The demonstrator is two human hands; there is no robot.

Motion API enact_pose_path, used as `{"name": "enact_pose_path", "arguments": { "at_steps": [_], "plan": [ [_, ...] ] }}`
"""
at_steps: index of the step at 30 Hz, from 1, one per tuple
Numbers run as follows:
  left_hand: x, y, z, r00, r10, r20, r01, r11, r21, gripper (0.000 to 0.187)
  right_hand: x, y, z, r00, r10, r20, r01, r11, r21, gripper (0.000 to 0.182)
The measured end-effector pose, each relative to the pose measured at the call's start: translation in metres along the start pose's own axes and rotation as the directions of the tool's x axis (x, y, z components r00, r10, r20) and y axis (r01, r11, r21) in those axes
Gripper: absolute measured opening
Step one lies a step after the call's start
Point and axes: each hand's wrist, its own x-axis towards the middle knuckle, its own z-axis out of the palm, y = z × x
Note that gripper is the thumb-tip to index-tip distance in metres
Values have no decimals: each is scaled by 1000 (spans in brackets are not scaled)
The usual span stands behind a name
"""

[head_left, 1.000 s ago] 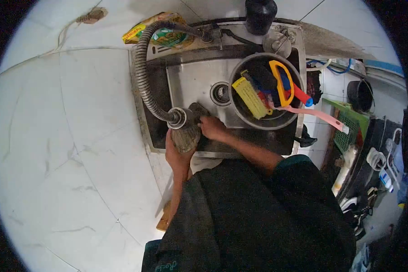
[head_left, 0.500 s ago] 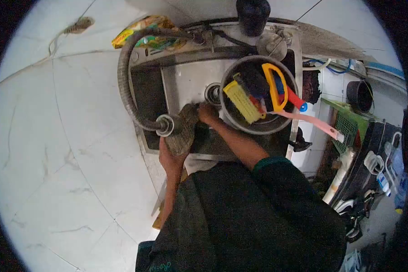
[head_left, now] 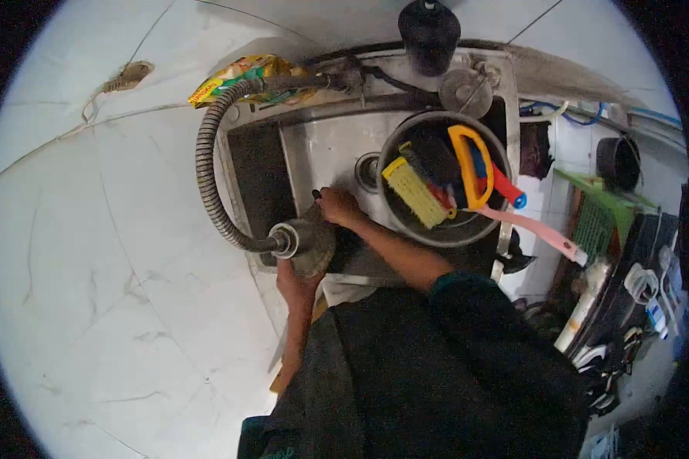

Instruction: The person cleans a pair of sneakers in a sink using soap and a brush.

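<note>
My left hand point(head_left: 298, 284) grips a grey-brown, shoe-shaped thing point(head_left: 315, 254) from below, over the near left part of the sink point(head_left: 321, 141). The faucet spout point(head_left: 285, 240) hangs right above it and hides some of it. My right hand point(head_left: 341, 206) is closed at the far end of the shoe-shaped thing, left of the drain point(head_left: 367, 170). A small dark tip pokes out from its fingers; what it belongs to is hidden.
A grey basin point(head_left: 445, 243) with a yellow brush point(head_left: 415, 190) and a pink handle point(head_left: 540, 233) stands on the sink's right side. A flexible hose point(head_left: 205, 168) arches at the left. Behind are a yellow-green packet point(head_left: 253, 76) and a black cup point(head_left: 429, 38).
My right hand has shifted left along the shoe-shaped thing, and a dark tip now shows at its fingers. The shoe-shaped thing is more hidden behind the spout. The whole view has shifted slightly.
</note>
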Motion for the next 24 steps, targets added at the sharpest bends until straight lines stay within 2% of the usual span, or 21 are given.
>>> {"name": "enact_pose_path", "arguments": {
  "at_steps": [2, 4, 5, 8, 10, 11, 12, 14, 15, 17, 18, 20, 22, 24],
  "plan": [
    [-2, -6, -4, 1000, -4, 16, 4, 1000, 24, 80, 3, 5, 4, 999, -41, 21, 42, 998, -49, 32],
    [-13, -4, 4, 999, -35, 38, 33, 999, 37, 88, 22, 50, 25, 998, -20, 53, 26, 992, -124, 31],
    [-14, -11, 9, 999, -14, 44, 12, 999, 46, 85, 27, 45, 20, 992, 125, 17, -125, 992, -29, 28],
    [-13, -4, 3, 999, 44, -18, -44, 999, 13, 82, -18, -6, -16, 996, -29, 81, 29, 1000, 7, 29],
    [-13, -2, 1, 1000, -11, 15, 11, 1000, -4, 76, -12, 14, -16, 980, -127, 154, 137, 989, -59, 30],
    [-10, -2, 1, 999, -34, 23, 34, 999, -8, 74, -8, 14, -17, 981, -97, 167, 109, 992, -66, 30],
    [-8, -3, -1, 1000, 9, 3, -9, 1000, 24, 74, -5, 9, -12, 981, -70, 180, 81, 995, -56, 30],
    [-4, -5, -3, 996, 87, -20, -85, 992, 92, 74, -16, -1, -6, 975, -111, 193, 108, 994, 24, 30],
    [-5, -7, -5, 999, 51, 8, -51, 991, 121, 75, -24, -4, -8, 972, -125, 200, 117, 992, 53, 30],
    [-6, -11, -2, 999, -23, 48, 15, 986, 166, 76, -26, 2, 6, 998, -64, -4, 64, 994, 88, 29],
    [-6, -16, -1, 999, 30, 27, -33, 990, 136, 76, -23, 1, 14, 993, -37, -108, 50, 992, 117, 29],
    [-7, -29, -5, 990, 138, 0, -137, 986, 92, 78, -29, -6, 15, 998, -57, -23, 59, 992, 115, 29],
    [-9, -23, -2, 996, 86, 32, -89, 988, 126, 78, -46, -10, -7, 996, -63, 64, 57, 994, 89, 28],
    [-6, -10, 0, 998, 69, 12, -70, 987, 145, 77, -59, -14, -18, 997, -67, 40, 63, 992, 107, 30]
  ]
}}
